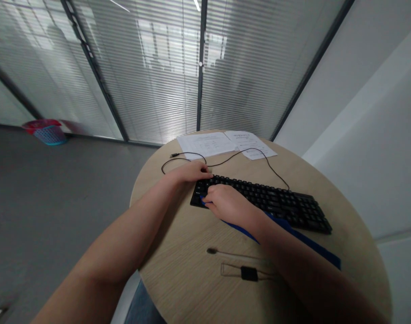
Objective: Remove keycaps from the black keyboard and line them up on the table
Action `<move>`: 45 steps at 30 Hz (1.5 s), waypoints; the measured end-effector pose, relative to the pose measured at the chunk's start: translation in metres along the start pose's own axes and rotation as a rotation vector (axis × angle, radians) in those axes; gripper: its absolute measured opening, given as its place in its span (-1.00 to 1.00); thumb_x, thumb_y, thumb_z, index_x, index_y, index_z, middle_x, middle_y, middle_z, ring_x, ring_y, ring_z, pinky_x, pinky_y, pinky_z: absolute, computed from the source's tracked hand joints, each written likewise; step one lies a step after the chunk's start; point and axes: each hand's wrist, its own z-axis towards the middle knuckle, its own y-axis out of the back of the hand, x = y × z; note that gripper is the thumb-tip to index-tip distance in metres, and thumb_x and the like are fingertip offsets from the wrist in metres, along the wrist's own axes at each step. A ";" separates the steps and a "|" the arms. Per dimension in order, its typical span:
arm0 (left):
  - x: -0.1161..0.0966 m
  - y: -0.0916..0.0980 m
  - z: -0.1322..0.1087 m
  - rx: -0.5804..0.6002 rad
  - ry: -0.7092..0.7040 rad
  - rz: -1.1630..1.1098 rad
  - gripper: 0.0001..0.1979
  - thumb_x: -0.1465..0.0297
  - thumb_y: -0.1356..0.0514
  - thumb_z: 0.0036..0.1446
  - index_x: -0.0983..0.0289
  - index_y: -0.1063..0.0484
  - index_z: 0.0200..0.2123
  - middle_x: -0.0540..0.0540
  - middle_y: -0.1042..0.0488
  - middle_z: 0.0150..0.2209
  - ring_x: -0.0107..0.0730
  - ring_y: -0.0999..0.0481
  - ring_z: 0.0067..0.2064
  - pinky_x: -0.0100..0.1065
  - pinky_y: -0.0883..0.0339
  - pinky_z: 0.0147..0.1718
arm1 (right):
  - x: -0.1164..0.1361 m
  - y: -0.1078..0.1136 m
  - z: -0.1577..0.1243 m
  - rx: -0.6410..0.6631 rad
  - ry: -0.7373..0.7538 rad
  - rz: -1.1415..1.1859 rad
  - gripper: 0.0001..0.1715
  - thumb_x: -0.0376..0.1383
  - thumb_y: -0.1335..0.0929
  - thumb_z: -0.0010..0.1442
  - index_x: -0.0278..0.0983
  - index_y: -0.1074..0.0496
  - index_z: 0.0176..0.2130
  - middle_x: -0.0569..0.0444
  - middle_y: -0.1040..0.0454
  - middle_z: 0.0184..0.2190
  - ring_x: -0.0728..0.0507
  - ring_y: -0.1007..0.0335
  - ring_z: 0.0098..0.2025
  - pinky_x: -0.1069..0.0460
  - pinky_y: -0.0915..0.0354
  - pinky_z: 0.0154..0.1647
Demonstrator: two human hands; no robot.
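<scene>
Much of a blue cloth (322,252) is being hidden by the right hand (227,203) and forearm, its end being pinched; print on papers (207,145) is being blurred past reading. A black, corded keyboard (276,200) is being touched on the table (188,261) by the left hand (192,171), grip unclear.

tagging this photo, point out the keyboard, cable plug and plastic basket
Keyboard (273,200), head view, on its keys.
Cable plug (174,155), head view, on its body.
Plastic basket (49,133), head view, on its blue side.

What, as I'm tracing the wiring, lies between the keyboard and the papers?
The head view shows a black cable curving there, plus part of the left hand.
</scene>
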 end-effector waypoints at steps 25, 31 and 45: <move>-0.002 0.001 -0.001 0.017 -0.012 0.027 -0.58 0.09 -0.10 0.15 0.29 -0.56 -0.24 0.10 -0.56 -0.32 -0.28 -0.47 -0.30 -0.35 -0.22 -0.33 | 0.002 0.015 -0.002 0.176 -0.106 -0.101 -0.74 -0.31 -0.31 0.25 -0.27 -0.61 -0.25 -0.06 -0.59 -0.26 -0.17 -0.49 -0.17 0.01 -0.28 -0.13; -0.005 0.003 -0.003 0.015 0.013 0.040 -0.58 0.08 -0.09 0.15 0.27 -0.56 -0.23 0.09 -0.57 -0.31 -0.29 -0.48 -0.29 -0.36 -0.23 -0.33 | 0.001 0.020 -0.005 0.201 -0.170 -0.080 -0.76 -0.31 -0.33 0.22 -0.26 -0.61 -0.24 -0.06 -0.59 -0.25 -0.17 -0.49 -0.15 0.01 -0.28 -0.09; -0.002 0.002 -0.001 0.002 0.002 0.052 -0.59 0.09 -0.10 0.15 0.27 -0.56 -0.23 0.10 -0.55 -0.34 -0.28 -0.47 -0.31 -0.33 -0.23 -0.33 | -0.035 0.076 -0.030 0.158 -0.113 -0.040 -0.75 -0.28 -0.35 0.18 -0.17 -0.62 -0.17 0.05 -0.60 -0.22 -0.13 -0.46 -0.18 0.03 -0.25 -0.14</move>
